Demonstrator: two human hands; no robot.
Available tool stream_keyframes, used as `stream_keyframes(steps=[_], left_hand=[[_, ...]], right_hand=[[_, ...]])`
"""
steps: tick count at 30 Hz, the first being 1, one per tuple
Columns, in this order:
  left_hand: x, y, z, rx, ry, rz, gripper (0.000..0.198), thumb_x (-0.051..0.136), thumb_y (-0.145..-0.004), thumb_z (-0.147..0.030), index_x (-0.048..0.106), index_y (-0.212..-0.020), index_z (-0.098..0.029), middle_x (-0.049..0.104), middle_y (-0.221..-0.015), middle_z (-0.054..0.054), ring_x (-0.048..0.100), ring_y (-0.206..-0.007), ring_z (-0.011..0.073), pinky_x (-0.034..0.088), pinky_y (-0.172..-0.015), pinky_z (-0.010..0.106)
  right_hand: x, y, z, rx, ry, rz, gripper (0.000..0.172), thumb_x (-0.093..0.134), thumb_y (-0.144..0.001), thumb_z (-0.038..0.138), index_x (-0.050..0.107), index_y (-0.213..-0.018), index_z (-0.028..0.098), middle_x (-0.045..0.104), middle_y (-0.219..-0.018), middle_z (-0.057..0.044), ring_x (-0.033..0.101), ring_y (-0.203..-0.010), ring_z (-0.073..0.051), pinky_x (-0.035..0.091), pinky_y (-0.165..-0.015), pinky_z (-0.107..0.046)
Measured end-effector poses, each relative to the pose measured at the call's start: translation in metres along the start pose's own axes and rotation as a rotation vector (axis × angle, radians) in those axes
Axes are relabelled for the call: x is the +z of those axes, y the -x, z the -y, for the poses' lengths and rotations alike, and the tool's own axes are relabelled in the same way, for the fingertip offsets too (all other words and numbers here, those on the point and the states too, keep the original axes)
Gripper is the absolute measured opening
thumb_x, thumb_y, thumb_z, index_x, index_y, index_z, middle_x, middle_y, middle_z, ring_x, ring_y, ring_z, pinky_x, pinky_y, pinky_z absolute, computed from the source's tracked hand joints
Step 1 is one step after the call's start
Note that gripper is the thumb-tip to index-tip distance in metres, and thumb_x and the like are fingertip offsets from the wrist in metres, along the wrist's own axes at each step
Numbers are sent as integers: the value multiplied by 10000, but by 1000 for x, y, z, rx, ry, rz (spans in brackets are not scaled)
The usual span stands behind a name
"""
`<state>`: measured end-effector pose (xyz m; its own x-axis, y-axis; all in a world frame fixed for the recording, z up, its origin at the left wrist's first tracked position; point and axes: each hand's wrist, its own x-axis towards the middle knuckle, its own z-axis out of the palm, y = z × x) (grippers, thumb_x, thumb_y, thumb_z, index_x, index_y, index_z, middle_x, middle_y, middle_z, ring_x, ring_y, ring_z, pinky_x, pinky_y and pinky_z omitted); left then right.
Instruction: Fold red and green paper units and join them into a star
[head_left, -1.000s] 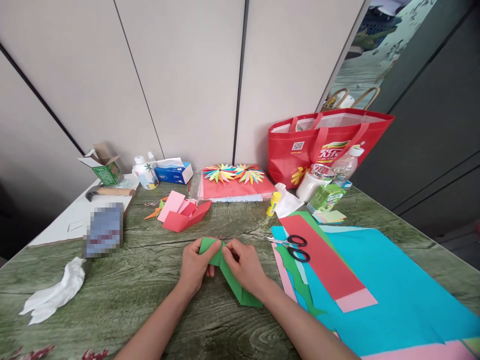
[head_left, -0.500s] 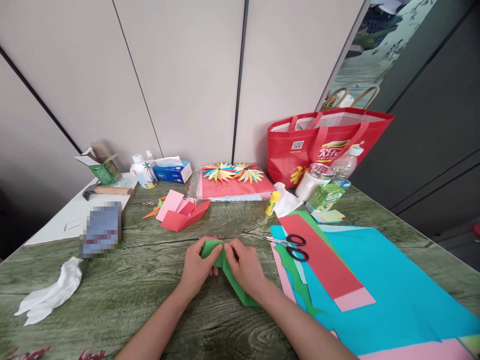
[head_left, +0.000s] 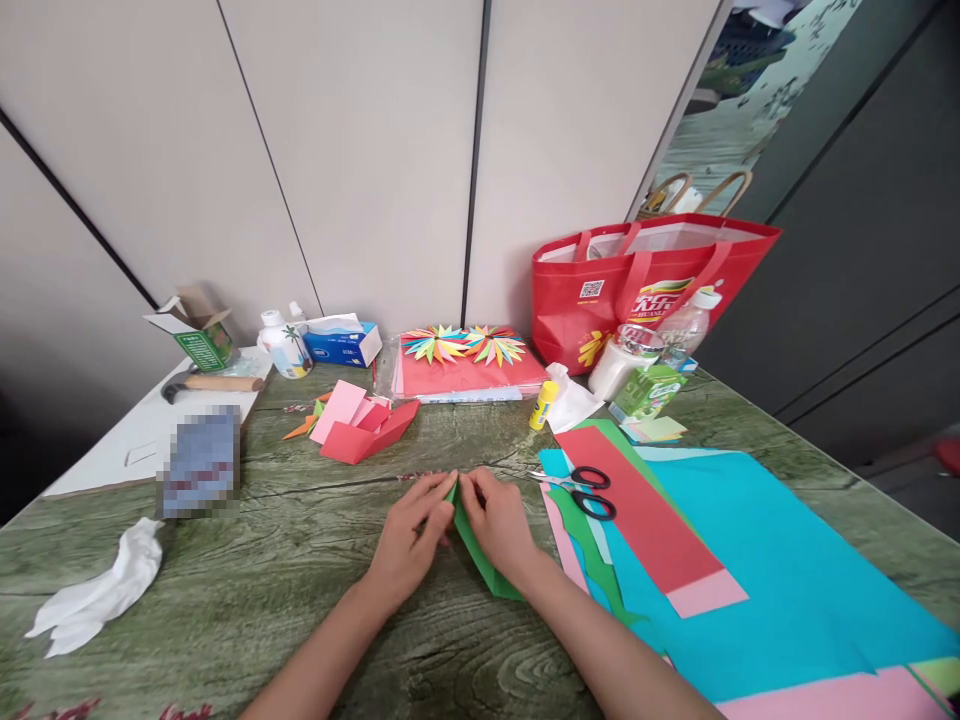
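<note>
A folded sheet of green paper (head_left: 480, 553) is held between my two hands over the middle of the wooden table. My left hand (head_left: 411, 535) presses on its left side, fingers together, and covers much of that part. With bent fingers, my right hand (head_left: 496, 520) pinches the paper near its top corner. The lower part of the sheet runs down and right, partly under my right hand. Scissors with black handles (head_left: 592, 490) lie a short way to the right, on coloured paper.
To the right lie a large blue sheet (head_left: 765, 560) and a red strip (head_left: 652, 520). A yellow glue stick (head_left: 543, 405) stands behind them. Red and pink folded paper (head_left: 367, 425) lies back left. A white tissue (head_left: 105, 590) is far left. A red bag (head_left: 570, 310) stands at the back.
The green paper's left part, flat and visible earlier, is now folded and mostly covered by my left hand. My left hand has shifted slightly right, closer to my right hand.
</note>
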<state>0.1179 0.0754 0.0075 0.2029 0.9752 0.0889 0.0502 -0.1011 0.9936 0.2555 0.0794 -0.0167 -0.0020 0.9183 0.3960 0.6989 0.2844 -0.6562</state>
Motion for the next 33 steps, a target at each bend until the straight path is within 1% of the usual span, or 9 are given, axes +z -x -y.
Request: stream_keyframes(steps=[3, 6, 9, 13, 20, 25, 27, 30, 33], left_hand=[[-2, -4, -5, -191, 199, 29, 396, 518, -760, -486, 709, -910, -173, 620, -1039, 85, 592, -587, 165, 522, -532, 328], [-4, -7, -4, -256, 255, 40, 312, 637, -702, -402, 702, -903, -173, 637, -897, 54, 589, -608, 156, 536, -547, 323], [-6, -7, -1, -258, 237, 78, 282, 675, -682, -348, 693, -900, -170, 632, -769, 29, 575, -600, 143, 537, -549, 303], [-9, -9, 2, -240, 223, 108, 222, 679, -684, -328, 698, -815, -150, 613, -676, 16, 567, -594, 136, 536, -555, 284], [-12, -10, -1, -288, 255, 126, 227, 692, -673, -334, 693, -787, -138, 610, -660, 11, 571, -573, 133, 534, -540, 290], [-19, -12, 0, -344, 331, 182, 289, 738, -625, -306, 700, -858, -140, 649, -794, 46, 588, -685, 152, 534, -614, 293], [-21, -12, 0, -348, 319, 218, 304, 716, -652, -329, 695, -881, -130, 657, -806, 62, 596, -684, 157, 531, -623, 297], [-20, -11, -3, -298, 286, 263, 389, 620, -726, -432, 668, -943, -112, 654, -770, 68, 611, -666, 172, 538, -639, 335], [-17, -11, -5, -203, 206, 262, 439, 657, -681, -442, 635, -979, -121, 649, -780, 50, 624, -656, 188, 547, -618, 349]], right_hand=[[-2, -1, -1, -19, -8, 18, 272, 366, -883, 288, 534, -693, 191, 545, -534, -3, 491, -467, -134, 268, -481, -238], [-4, -1, 0, -76, -27, 47, 252, 373, -879, 270, 533, -702, 189, 560, -549, -6, 502, -478, -132, 290, -491, -232], [-7, -2, 2, -135, -21, 65, 235, 379, -875, 247, 534, -712, 179, 578, -578, -17, 512, -495, -131, 296, -498, -233], [-10, -3, 4, -153, -8, 85, 255, 360, -883, 239, 530, -703, 177, 560, -601, -16, 500, -524, -129, 305, -519, -231], [-8, -2, 3, -116, -29, 156, 131, 424, -839, 247, 512, -776, 173, 565, -655, -18, 522, -585, -149, 336, -550, -240], [-8, -4, 3, -46, -182, 182, 126, 388, -869, 267, 472, -814, 192, 573, -693, -10, 536, -603, -146, 362, -553, -235], [-8, -5, 2, -32, -241, 195, 95, 382, -867, 255, 458, -867, 198, 578, -716, -5, 543, -610, -145, 369, -550, -234], [-7, -7, 0, 4, -241, 183, 71, 388, -852, 238, 445, -874, 201, 565, -722, -2, 537, -600, -147, 367, -541, -240], [-6, -8, -2, 42, -254, 159, 70, 390, -845, 246, 441, -833, 200, 543, -715, -2, 525, -597, -146, 369, -546, -247]])
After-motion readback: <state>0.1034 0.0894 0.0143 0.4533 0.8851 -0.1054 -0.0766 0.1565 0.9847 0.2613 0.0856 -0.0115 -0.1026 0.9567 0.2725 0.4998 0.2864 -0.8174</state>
